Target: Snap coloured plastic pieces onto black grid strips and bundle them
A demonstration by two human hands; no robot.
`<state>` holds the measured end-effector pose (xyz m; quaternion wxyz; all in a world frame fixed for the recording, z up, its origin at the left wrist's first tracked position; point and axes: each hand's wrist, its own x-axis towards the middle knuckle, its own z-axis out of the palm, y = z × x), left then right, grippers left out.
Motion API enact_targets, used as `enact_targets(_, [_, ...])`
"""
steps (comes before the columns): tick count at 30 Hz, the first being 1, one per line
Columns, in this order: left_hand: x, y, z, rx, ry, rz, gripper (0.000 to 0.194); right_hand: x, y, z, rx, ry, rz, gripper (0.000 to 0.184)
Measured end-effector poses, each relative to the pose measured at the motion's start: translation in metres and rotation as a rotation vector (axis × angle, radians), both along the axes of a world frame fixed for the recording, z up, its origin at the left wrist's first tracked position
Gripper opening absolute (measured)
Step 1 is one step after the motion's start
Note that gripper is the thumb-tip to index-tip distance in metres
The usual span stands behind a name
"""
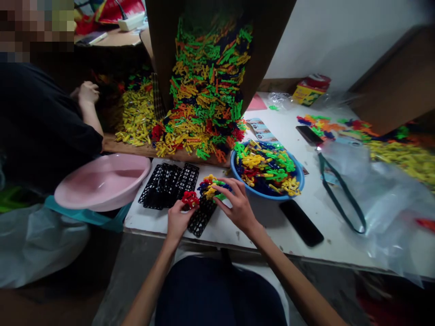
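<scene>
My left hand (178, 219) pinches a small bunch of red plastic pieces (190, 199) above the near part of the table. Just right of it, my right hand (239, 206) has its thumb and fingers curled at a small heap of yellow, blue, red and green plastic pieces (208, 186); its fingertips close on a yellow one, partly hidden. Beneath both hands lies a black perforated plastic strip (200, 219). More black perforated strips (163, 185) lie to the left. Beyond my right hand stands a blue basin (301, 181) filled with similar coloured pieces.
A large open carton (272, 40) spills coloured pieces towards me. A pink basin (102, 181) stands left, near a co-worker's hand (89, 93). On the right lie a black phone (302, 222), a dark strap loop (341, 194), clear plastic bags (384, 203) and yellow pieces (404, 158).
</scene>
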<state>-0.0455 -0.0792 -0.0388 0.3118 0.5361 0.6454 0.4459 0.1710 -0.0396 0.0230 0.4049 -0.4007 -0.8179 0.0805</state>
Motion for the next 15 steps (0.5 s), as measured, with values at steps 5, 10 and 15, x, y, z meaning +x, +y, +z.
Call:
enact_targets(5, [0.010, 0.016, -0.011, 0.111, 0.256, -0.043, 0.015, -0.010, 0.020, -0.005, -0.074, 0.010, 0.057, 0.019])
enact_targets(10, [0.020, 0.018, -0.008, 0.120, 0.591, -0.018, 0.025, -0.011, 0.021, -0.007, -0.147, 0.095, 0.088, 0.013])
enact_targets(15, [0.023, 0.017, -0.010, 0.113, 0.625, -0.004, 0.027, -0.013, 0.018, -0.008, -0.182, 0.145, 0.088, 0.010])
